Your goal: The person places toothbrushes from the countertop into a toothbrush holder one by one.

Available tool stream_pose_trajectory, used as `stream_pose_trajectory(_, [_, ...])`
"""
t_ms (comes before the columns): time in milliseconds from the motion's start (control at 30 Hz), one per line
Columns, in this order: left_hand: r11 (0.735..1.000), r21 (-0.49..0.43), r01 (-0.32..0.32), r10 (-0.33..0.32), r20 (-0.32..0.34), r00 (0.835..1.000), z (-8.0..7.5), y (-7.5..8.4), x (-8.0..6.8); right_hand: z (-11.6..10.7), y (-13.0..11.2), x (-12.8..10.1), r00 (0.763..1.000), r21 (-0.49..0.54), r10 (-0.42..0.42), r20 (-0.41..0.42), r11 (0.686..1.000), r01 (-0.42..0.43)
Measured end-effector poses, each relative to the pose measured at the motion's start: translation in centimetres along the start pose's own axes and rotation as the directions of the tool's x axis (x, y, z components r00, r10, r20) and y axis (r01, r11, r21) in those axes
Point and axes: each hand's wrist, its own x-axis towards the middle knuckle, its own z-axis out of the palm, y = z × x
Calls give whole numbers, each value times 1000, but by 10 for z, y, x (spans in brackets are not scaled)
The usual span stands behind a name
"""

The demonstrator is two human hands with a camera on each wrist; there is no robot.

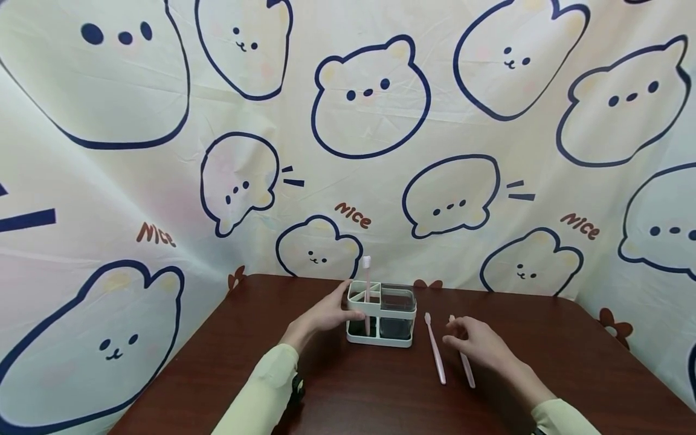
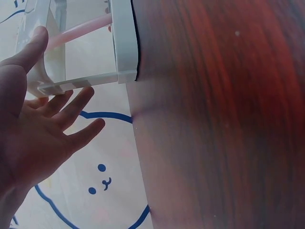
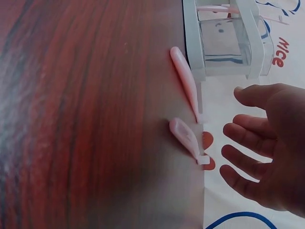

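While the left hand [image 1: 326, 314] rests flat and open against the white toothbrush holder [image 1: 382, 314] on the brown table [image 1: 217, 374], one pink toothbrush [image 1: 367, 290] stands inside it. Two more pink toothbrushes [image 1: 435, 348] lie beside it, under the loose, empty right hand [image 1: 481, 344]. The bear cloth [image 1: 348, 121] behind says "NICE".

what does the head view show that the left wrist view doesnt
Only the head view shows the right hand over two pink toothbrushes lying flat on the table, plus the holder's clear cup. Only the left wrist view shows the left hand's open palm with fingers spread. Both show the left hand at the white holder, the upright pink toothbrush in it, and the brown table.
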Motion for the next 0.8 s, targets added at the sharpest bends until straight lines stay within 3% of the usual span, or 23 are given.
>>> stream_pose_trajectory(800, [1000,-5,12,-12,-2,1000,0,-1,1,0,26,-8,991,22,56,121,998,-59])
